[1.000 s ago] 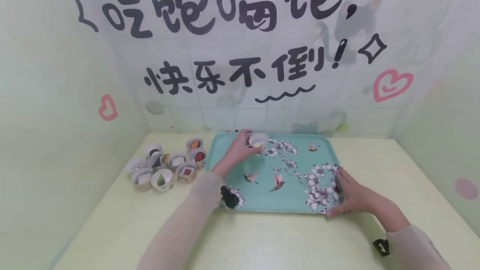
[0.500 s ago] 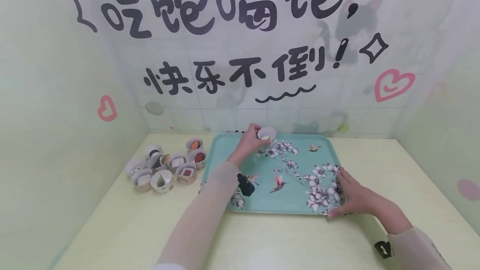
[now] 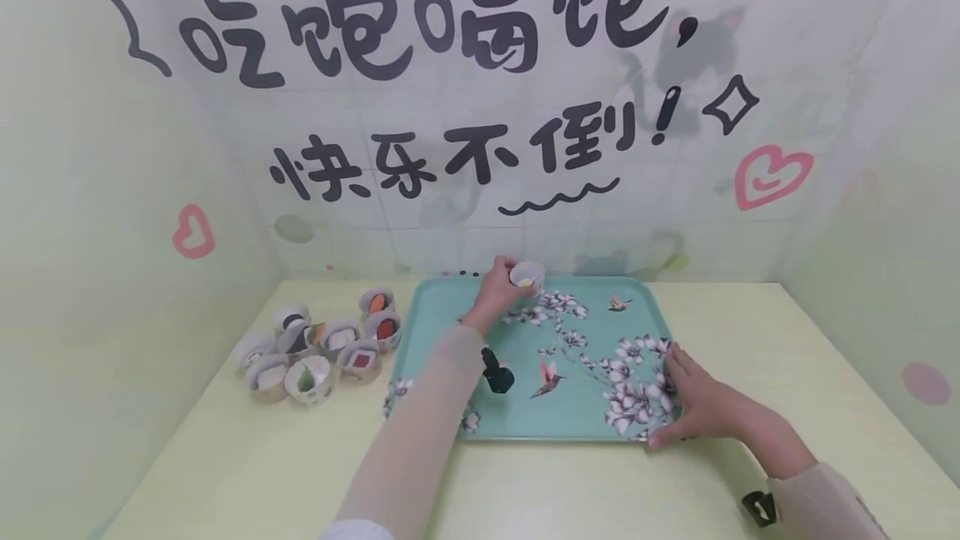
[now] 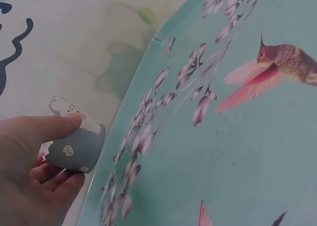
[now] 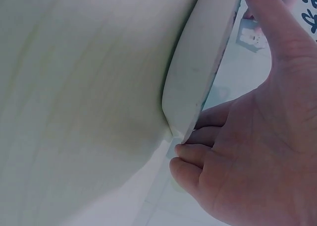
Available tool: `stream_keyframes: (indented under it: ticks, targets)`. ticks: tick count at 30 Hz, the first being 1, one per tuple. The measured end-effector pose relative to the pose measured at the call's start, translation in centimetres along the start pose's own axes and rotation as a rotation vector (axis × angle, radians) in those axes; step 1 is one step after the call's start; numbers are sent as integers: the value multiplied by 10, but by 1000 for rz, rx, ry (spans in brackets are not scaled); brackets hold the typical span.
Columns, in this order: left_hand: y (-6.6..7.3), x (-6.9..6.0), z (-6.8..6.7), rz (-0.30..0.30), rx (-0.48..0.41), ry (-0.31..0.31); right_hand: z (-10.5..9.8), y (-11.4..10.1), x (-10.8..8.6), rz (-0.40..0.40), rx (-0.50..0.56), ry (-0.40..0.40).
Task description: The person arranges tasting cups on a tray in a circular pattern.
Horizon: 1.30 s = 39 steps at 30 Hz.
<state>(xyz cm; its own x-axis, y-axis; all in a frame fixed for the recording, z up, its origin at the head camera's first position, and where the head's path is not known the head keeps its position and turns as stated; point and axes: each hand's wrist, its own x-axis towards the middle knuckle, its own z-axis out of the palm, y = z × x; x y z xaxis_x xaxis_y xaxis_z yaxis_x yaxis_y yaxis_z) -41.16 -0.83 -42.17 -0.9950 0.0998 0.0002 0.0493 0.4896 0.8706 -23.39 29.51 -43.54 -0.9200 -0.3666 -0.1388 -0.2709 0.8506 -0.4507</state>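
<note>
My left hand holds a small paper baking cup at the far edge of the tray, with something white and yellow inside. In the left wrist view, thumb and fingers grip the sides of this cup, which has a bear print. The turquoise tray lies flat on the table, printed with flowers and birds. My right hand holds the tray's near right corner, thumb on the front edge and fingers along the right side. In the right wrist view its fingertips touch the tray rim.
Left of the tray stand several paper cups in a cluster, each with small food-like pieces inside. A printed curtain rises behind the table, and pale walls close off both sides.
My left hand has carried the cup rightward along the tray's far edge, then stayed nearly still. The head view has shifted slightly. The right hand keeps its place at the tray corner.
</note>
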Motion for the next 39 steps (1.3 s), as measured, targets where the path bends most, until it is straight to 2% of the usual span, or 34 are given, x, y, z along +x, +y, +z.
stream_keyframes:
  ticks: [9,20,27,36,39]
  targets:
    - [-8,5,5,-36,28,-9,-2,-9,-1,6,-1,-6]
    - [-15,-4,10,-114,55,-15,4,-9,-1,18,-9,-32]
    - [-16,-3,11,-76,40,4,3,-12,0,14,-16,-26]
    - [-16,4,10,-20,40,-14,-3,-8,-2,20,-19,-21]
    - [-15,3,8,-19,50,-22,-3,-6,-2,22,-8,-20]
